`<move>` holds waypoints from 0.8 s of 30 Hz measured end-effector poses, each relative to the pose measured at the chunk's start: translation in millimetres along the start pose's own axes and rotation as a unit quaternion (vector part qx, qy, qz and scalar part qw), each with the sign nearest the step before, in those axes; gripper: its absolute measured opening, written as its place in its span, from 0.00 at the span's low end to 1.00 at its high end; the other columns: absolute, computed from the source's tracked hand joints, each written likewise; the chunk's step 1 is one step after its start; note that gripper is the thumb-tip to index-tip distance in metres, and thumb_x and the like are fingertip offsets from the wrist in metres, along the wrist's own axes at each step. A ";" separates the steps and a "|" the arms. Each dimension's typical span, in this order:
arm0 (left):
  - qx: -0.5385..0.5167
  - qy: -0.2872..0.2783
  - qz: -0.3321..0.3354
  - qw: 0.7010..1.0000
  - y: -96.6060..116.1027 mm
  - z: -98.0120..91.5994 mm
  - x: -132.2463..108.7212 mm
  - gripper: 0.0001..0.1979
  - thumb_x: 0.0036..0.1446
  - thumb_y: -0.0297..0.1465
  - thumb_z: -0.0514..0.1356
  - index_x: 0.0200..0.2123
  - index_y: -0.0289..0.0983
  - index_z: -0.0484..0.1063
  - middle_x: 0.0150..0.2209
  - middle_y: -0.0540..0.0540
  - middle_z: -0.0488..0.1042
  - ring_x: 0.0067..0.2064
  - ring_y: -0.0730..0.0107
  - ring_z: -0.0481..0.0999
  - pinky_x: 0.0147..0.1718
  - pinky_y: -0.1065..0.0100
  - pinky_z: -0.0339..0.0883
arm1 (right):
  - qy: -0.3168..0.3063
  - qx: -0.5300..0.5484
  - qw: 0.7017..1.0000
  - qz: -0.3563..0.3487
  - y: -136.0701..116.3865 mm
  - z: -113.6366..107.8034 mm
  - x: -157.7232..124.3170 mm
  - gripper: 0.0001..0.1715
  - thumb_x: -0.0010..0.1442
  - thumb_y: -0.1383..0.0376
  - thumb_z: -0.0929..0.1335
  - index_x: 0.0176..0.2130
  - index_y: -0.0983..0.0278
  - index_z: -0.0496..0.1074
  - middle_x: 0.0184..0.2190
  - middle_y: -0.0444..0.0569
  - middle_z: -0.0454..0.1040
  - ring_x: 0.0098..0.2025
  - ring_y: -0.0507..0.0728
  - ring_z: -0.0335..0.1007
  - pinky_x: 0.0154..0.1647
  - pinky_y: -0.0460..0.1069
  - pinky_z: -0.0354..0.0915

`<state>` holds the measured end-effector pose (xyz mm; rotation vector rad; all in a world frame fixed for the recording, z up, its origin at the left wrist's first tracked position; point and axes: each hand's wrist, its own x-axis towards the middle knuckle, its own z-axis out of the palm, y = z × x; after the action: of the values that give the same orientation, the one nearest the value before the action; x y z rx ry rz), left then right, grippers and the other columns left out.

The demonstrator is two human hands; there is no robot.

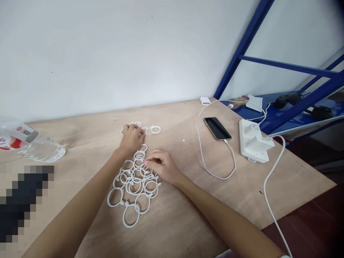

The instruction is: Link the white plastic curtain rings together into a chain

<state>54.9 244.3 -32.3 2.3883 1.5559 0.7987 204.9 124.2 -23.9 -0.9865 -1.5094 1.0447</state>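
Many white plastic rings with small knobs point(131, 216) lie overlapping in a heap on the wooden table. My left hand point(132, 138) is at the far end, fingers curled down over a small group of rings; parts of white rings show around the fingers, and the fingertips are partly hidden. One white ring point(155, 133) lies just right of that hand. At the heap's right upper side, my right hand point(163, 165) has thumb and forefinger pinched at the edge of a white ring point(139, 162). Its other fingers are curled in.
A clear plastic bottle point(44, 149) lies on its side at the left. To the right are a phone point(218, 128) on a white cable, a white power strip point(248, 141) with plugs, and a small white box point(205, 101). A blue metal frame point(233, 70) stands at the table's right edge.
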 end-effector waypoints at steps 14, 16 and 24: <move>-0.150 -0.026 -0.043 0.987 39.4 -49.0 -92.7 0.10 0.59 0.39 0.55 0.38 0.40 0.69 0.48 0.45 0.75 0.49 0.61 0.74 0.49 0.63 0.64 | 0.134 0.101 0.979 0.117 8.6 2.0 5.7 0.11 0.56 0.62 0.66 0.39 0.63 0.74 0.28 0.44 0.75 0.33 0.53 0.70 0.35 0.47 0.64; -0.178 -0.002 -0.045 0.983 41.4 -49.1 -105.3 0.10 0.58 0.38 0.57 0.40 0.40 0.70 0.51 0.44 0.74 0.53 0.61 0.73 0.52 0.62 0.63 | 0.120 0.088 0.982 0.116 8.4 1.6 5.7 0.12 0.57 0.61 0.67 0.40 0.62 0.75 0.29 0.45 0.75 0.34 0.54 0.70 0.35 0.47 0.64; -0.289 0.000 -0.043 0.956 47.0 -44.9 -117.7 0.08 0.58 0.35 0.59 0.39 0.39 0.71 0.51 0.42 0.74 0.54 0.60 0.72 0.51 0.62 0.66 | 0.059 0.093 0.991 0.079 6.2 0.3 5.8 0.12 0.57 0.59 0.67 0.32 0.63 0.77 0.31 0.47 0.78 0.36 0.55 0.72 0.40 0.48 0.65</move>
<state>32.3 113.0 -14.3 1.8817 1.1970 1.0566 204.2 131.5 -28.3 -1.0279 -1.2296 1.1949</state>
